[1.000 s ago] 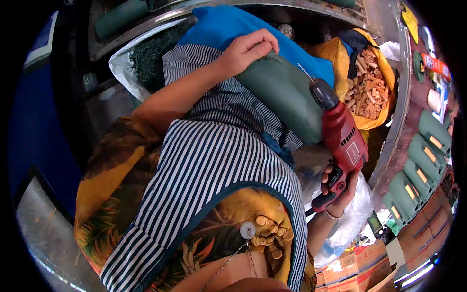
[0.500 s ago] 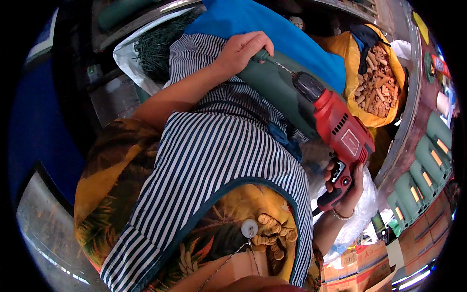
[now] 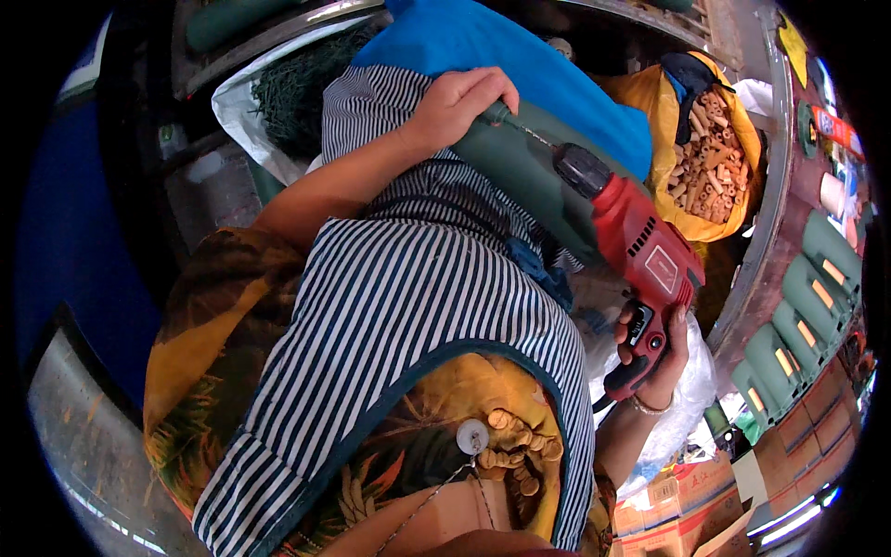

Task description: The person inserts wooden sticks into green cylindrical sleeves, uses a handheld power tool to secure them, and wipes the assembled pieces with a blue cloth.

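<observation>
My right hand (image 3: 664, 353) is wrapped round the handle of a red power drill (image 3: 650, 246) with a black chuck. A long twisted drill bit (image 3: 535, 136) points up and left from it. The bit's tip meets a small dark green knob-like piece (image 3: 497, 112) beside my left hand (image 3: 461, 104). The fingers of that hand curl closed over this piece; how far the bit goes in is hidden. Below the bit, a large dark green rounded object (image 3: 529, 172) lies across my lap, against the striped apron (image 3: 418, 288).
A yellow sack (image 3: 664, 148) of short tan tubes (image 3: 715, 172) stands at the far right. Blue cloth (image 3: 501, 56) and a white sack (image 3: 237, 97) of thin dark green strips lie beyond my lap. Green pieces with tan inserts (image 3: 807, 325) line a table at right, above cardboard boxes (image 3: 682, 501).
The drill and my right hand have shifted slightly left with the whole view. My left hand keeps its place at the bit's tip.
</observation>
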Demonstrator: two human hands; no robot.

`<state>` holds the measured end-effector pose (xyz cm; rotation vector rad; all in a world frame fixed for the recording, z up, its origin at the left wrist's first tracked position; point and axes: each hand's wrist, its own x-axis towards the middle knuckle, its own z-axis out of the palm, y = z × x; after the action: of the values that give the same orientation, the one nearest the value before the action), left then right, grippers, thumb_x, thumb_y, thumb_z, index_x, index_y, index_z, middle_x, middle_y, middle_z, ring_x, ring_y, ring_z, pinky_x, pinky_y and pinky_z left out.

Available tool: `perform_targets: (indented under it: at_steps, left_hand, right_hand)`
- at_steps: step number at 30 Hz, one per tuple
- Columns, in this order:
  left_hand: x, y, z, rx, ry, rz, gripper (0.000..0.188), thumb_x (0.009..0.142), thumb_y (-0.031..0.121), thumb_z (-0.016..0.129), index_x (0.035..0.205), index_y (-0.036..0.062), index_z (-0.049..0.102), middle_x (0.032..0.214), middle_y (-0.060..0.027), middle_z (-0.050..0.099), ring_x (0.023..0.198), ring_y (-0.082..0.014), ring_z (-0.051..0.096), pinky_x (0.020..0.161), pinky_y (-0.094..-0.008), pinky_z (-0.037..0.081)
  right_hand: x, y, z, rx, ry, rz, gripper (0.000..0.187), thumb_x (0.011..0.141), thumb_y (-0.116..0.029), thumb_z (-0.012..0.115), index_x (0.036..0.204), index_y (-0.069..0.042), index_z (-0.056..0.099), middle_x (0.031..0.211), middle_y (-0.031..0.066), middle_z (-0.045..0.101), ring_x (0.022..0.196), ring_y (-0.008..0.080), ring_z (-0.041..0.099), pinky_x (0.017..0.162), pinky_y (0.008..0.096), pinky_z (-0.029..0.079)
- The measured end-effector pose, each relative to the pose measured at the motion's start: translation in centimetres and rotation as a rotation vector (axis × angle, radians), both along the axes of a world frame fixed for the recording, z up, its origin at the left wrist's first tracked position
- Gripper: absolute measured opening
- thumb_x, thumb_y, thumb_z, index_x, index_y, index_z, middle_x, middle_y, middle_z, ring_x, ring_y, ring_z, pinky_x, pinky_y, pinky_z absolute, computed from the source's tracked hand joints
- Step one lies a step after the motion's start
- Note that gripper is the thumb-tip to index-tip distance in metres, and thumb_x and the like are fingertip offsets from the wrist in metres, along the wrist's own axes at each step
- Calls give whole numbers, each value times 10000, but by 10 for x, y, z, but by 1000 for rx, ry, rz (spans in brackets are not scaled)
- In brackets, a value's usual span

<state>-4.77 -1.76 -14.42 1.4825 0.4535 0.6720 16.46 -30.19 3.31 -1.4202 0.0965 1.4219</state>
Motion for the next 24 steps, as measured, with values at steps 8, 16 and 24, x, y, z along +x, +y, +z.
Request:
perform_targets:
  at_steps: [8,16,24]
  left_hand:
    - [-4,-3,-3,29,73,-20,359,1046,211,357,868,4,589,886,-78,590,827,-167,547,816,-285,429]
    - [-9,-4,-7,62,53,14,356,1048,199,344,863,8,581,869,-78,586,808,-176,543,821,-293,430]
    - [-8,-5,-9,12,26,121,247,1006,151,418,883,12,580,830,-75,616,761,-188,600,748,-279,469]
  right_hand:
    - [15,6,-1,-87,80,25,548,976,-452,447,1199,45,499,843,171,645,635,233,638,427,242,465]
    - [13,16,-2,-86,107,64,482,990,-422,446,1167,22,510,793,151,625,563,198,588,409,231,434]
    - [8,41,6,-107,64,98,445,1007,-398,423,1144,14,519,764,136,613,552,175,567,396,227,418]
